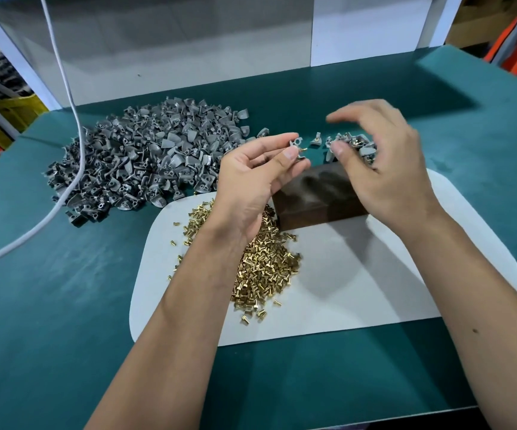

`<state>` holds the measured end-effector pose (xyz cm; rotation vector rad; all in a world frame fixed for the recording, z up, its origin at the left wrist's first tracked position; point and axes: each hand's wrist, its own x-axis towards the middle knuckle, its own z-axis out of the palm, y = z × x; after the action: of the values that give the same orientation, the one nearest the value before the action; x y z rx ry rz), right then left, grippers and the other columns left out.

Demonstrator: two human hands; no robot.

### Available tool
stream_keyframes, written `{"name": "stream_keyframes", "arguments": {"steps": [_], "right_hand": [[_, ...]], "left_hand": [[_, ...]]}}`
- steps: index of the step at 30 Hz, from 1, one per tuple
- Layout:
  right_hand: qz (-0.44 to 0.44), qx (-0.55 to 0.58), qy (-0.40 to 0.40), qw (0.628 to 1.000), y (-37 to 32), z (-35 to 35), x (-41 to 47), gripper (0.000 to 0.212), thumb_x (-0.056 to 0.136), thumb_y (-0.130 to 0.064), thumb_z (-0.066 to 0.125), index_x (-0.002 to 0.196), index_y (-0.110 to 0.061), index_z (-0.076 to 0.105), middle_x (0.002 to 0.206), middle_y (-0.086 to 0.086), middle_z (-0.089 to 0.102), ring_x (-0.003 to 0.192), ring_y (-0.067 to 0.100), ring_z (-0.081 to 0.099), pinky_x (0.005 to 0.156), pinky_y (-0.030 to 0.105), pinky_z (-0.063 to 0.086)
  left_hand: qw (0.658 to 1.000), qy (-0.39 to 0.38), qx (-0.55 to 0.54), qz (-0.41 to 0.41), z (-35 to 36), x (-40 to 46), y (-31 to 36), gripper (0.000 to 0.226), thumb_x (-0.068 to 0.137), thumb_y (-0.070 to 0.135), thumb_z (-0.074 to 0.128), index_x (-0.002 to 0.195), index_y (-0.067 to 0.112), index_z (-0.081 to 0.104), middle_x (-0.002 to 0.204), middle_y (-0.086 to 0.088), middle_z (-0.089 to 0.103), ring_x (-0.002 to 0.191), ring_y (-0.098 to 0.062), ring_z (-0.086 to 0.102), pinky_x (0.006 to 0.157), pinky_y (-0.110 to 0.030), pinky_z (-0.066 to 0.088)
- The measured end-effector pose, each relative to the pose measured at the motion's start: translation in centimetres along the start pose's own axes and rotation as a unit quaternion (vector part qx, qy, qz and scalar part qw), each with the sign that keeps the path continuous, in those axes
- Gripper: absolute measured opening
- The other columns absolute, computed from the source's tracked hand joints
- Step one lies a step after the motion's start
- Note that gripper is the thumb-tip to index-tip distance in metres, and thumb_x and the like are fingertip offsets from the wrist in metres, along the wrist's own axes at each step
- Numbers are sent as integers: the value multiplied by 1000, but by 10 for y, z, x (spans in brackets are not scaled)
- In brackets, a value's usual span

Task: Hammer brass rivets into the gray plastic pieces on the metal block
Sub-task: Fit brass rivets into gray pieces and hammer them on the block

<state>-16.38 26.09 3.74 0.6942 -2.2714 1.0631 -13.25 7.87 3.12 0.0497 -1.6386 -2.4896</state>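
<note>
- My left hand (251, 178) has its grip pinched on one gray plastic piece (296, 143), held up above the far-left corner of the metal block (316, 197); a brass rivet (303, 148) appears to sit in it already, though it is small and hard to be sure of.
- My right hand (384, 162) hovers over the block's right end with fingers loosely curled and blurred; its grip has hold of nothing that I can make out.
- The loose brass rivets (266, 265) lie heaped on the white mat (375, 290) just in front of the block, under my left wrist; the bulk gray pieces (145, 162) are piled on the green surface (65, 305) to the left, and a smaller heap of riveted pieces (353, 145) lies behind the block.
- No hammer is in view, so I judge this the seating step: rivet checked in its hole, piece then set on the block.
- To do it well, I would keep the pinch on the plastic edges, lay the piece flat on the block top with the rivet shank upright, and keep fingertips off the striking spot.
- Main risk: the rivet slipping out while I lower the piece.
</note>
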Motion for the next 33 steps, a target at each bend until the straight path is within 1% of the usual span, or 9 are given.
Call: {"name": "stream_keyframes", "arguments": {"steps": [4,11,14,16,20,23,25,28,33], "right_hand": [[-79,-31,7,996,-5,0,0,10,90,-17,73,100,-19,76,102,-9,71,105,21,59,91,58,44],[-121,-34,37,991,-5,1,-1,7,90,-22,78,91,-16,80,95,-6,73,99,25,57,84,56,45],[-141,-39,42,988,-6,2,0,7,90,-20,79,90,-12,80,93,-2,72,96,30,56,84,49,47],[-144,-38,46,988,-6,3,0,8,91,-18,78,89,-10,79,92,1,72,95,31,55,85,39,46],[-104,-35,72,991,-7,6,-2,7,92,-15,74,89,-10,77,90,1,71,95,29,54,86,25,41],[-47,-6,88,995,-9,9,-4,6,90,-15,71,87,-12,75,89,-2,69,96,25,53,84,28,43],[-14,22,75,997,-11,13,-5,5,89,-14,70,87,-13,74,89,-5,68,96,22,53,82,32,46],[28,64,63,996,-15,18,-7,6,88,-13,69,87,-16,74,87,-8,68,95,16,54,75,23,45],[45,53,75,995,-18,20,-7,6,88,-15,69,88,-16,76,86,-5,70,89,17,60,74,23,46]], "left_hand": [[999,-36,-4,-17,-1,-1,3,19,95,-1,64,113,-3,71,94,-10,77,81,-20,75,75,-19,59],[997,-59,-16,-46,1,-2,3,19,100,3,58,113,-7,69,91,-13,74,73,-15,71,69,-17,57],[997,-58,-20,-53,-1,-1,2,22,101,3,58,115,-10,68,91,-16,72,72,-15,69,68,-17,57],[997,-59,-15,-51,0,-2,1,19,101,5,59,110,-7,71,91,-16,72,73,-16,70,68,-18,57],[998,-24,55,19,5,-1,-4,13,99,5,63,103,1,74,95,-14,75,80,-20,74,75,-27,61],[976,-23,175,125,5,0,-10,25,88,-4,74,112,4,73,104,-12,76,93,-22,76,90,-37,61],[967,-31,196,159,7,-2,-12,35,82,-10,76,112,6,73,104,-7,77,95,-18,76,90,-32,59],[960,-6,213,180,9,0,-17,34,83,-13,73,111,5,76,97,0,77,92,-12,75,87,-26,59],[968,6,194,156,9,0,-20,22,91,-6,69,111,-1,76,93,0,79,89,-16,76,81,-33,62]]}}
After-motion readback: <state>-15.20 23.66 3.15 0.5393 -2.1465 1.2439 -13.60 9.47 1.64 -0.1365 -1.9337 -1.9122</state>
